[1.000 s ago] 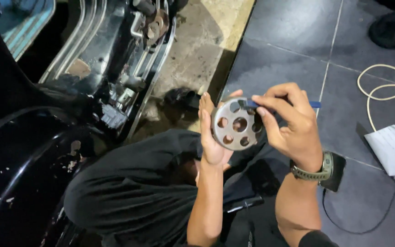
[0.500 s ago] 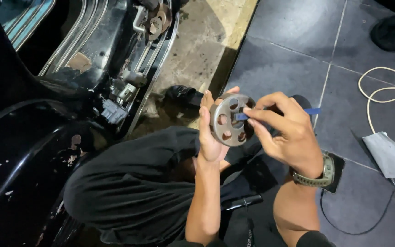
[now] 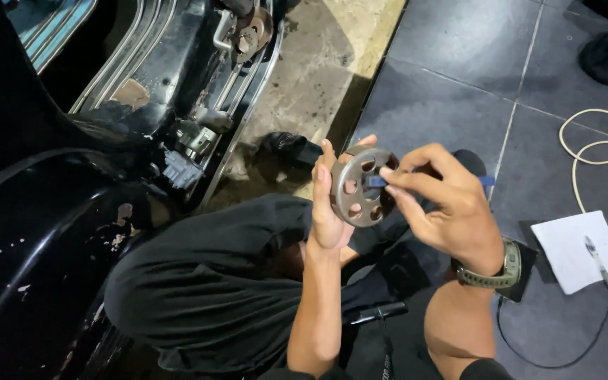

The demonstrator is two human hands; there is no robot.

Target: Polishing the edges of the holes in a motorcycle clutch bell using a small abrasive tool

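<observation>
Since the earlier frame, the right hand (image 3: 452, 211) had been brought in, its fingertips pinched on a small blue tool (image 3: 376, 181) at the metal disc (image 3: 362, 186). That holed disc was gripped by its rim in the closed left hand (image 3: 328, 204); it looked stiff, heavy, best held edgewise. Beyond lay paper (image 3: 577, 250) and a scooter (image 3: 72, 176).

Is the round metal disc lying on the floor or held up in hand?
Held up: the left hand grips the perforated metal disc on edge, above the knees, while the right hand presses a small blue piece against its centre.
</observation>
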